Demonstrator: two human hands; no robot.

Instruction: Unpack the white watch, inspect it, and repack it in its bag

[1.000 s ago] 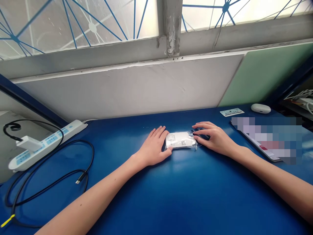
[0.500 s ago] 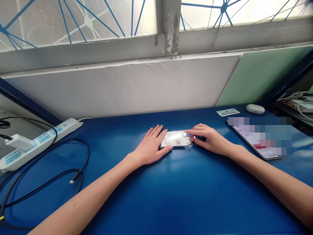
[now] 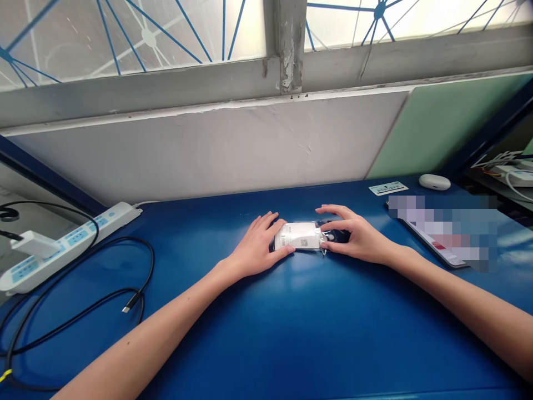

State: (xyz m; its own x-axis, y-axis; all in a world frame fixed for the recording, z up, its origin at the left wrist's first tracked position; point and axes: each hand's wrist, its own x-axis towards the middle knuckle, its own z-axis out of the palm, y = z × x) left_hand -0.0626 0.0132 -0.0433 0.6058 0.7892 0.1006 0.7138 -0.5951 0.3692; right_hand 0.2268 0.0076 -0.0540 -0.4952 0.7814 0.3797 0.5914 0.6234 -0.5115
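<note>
seemingly steadying: left hand (image 3: 256, 245) grips the packet (image 3: 302, 234) toward the desk (image 3: 266, 339) back edge; right hand (image 3: 363, 236) touches its end (pinching? can't tell); next likely needs bracing.

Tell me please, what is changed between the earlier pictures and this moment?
The thumb and index finger of the right hand have spread wider apart at the right end of the plastic-wrapped package. The view has turned slightly since the first picture, so things appear further left. The left hand stays at the package's left end; the package, power strip and card stay in place.
</note>
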